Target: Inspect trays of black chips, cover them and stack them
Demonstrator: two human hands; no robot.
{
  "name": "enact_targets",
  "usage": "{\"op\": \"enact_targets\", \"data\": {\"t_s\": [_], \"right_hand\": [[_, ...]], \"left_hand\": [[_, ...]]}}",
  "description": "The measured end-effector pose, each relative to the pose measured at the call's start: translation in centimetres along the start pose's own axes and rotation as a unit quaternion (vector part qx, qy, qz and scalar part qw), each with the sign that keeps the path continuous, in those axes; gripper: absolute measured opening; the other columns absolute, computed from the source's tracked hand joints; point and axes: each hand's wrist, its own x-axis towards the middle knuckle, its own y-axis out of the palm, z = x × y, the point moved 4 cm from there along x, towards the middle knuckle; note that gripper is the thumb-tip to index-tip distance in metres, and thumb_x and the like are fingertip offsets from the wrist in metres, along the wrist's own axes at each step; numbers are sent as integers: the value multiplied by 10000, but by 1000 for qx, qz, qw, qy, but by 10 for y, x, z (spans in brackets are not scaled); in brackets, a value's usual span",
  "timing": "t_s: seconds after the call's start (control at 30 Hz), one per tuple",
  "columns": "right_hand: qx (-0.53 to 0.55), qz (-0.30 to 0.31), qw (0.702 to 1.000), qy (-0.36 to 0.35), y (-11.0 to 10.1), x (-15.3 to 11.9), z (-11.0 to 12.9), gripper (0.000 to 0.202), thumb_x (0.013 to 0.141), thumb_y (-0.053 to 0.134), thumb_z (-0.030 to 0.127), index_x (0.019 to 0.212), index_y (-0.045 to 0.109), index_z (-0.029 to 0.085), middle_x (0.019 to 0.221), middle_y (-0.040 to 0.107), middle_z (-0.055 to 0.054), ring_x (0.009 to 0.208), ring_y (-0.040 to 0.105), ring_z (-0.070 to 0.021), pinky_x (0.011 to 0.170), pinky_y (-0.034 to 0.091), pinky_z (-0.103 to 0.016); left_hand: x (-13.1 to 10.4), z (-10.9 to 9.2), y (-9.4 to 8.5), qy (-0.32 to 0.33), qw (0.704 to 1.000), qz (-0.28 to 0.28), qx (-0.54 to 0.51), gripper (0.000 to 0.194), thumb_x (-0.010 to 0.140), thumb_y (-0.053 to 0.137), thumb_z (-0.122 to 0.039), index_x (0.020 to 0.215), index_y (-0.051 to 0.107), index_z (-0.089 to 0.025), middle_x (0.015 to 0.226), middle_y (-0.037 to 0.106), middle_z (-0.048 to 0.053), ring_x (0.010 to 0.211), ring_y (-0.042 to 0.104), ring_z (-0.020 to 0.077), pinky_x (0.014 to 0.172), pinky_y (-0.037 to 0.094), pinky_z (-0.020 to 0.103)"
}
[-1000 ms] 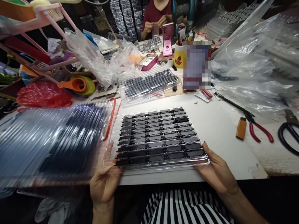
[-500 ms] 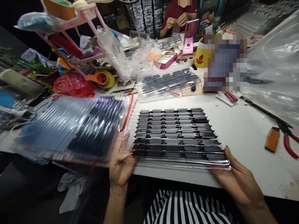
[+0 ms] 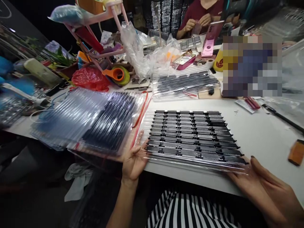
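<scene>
A clear plastic tray [image 3: 175, 160] lies in front of me at the table's front edge, filled with rows of narrow black comb-toothed parts [image 3: 187, 136]. My left hand [image 3: 135, 162] is closed on the tray's left front side, some fingers showing through the clear plastic. At the right front corner my right hand [image 3: 267, 183] grips the tray, thumb on top and fingers underneath. Left of it rests a stack of similar clear trays [image 3: 78, 109], with dark parts showing in its right half. Behind, another clear tray [image 3: 185, 83] carries dark strips.
A red plastic bag [image 3: 90, 78], an orange tape dispenser [image 3: 117, 74] and a pink rack [image 3: 95, 19] stand back left. An orange block [image 3: 296, 152] and a long dark tool [image 3: 285, 117] lie right. Across the table a person [image 3: 201, 15] handles something small.
The view has swung left, so the table and everything on it appear farther right. Both hands still hold the tray, which stays in about the same place on the table.
</scene>
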Motion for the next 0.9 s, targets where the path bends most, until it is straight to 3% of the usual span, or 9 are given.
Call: {"op": "enact_targets", "data": {"t_s": [0.1,0.17,0.33,0.43,0.73,0.9], "right_hand": [[0,16,1000,-24,1,0,-1,367,886,446,214,1184,598,364,1344,539,28,1188,536,-218,866,568,-383],[2,29,999,-33,3,2,-4,342,897,448,226,1173,607,352,1344,539,27,1218,507,-214,901,549,-383],[8,60,996,-60,6,6,-7,301,929,427,283,1152,623,330,1323,559,11,1264,456,-217,990,478,-438],[2,81,994,-69,6,6,-7,289,930,437,299,1142,632,318,1298,580,-6,1259,460,-229,1017,441,-476],[23,134,988,-67,7,10,-7,272,935,451,319,1116,649,272,1229,628,-19,1206,509,-214,1050,396,-475],[39,194,978,-72,12,11,-6,289,954,427,304,1137,638,230,1174,656,-22,1138,555,-192,1073,354,-457]], "left_hand": [[0,-1,1,6,1000,6,-15,554,874,381,-123,1414,337,-235,1101,661,77,1002,619,157,859,489,299],[0,-1,2,0,1000,15,-11,535,893,380,-129,1415,336,-241,1075,667,73,952,632,139,816,500,267],[-3,2,1,-47,998,37,37,589,878,379,-98,1435,286,-266,1065,678,67,995,629,194,929,461,451],[-3,2,1,-44,996,43,57,606,859,378,-76,1432,297,-255,1078,679,71,982,636,195,952,444,478],[-3,1,2,-36,997,9,63,582,862,395,-96,1411,349,-284,1050,692,73,978,639,191,902,499,428],[1,1,2,-45,998,-24,35,542,877,422,-153,1393,376,-313,1183,656,74,999,645,185,874,525,369]]}}
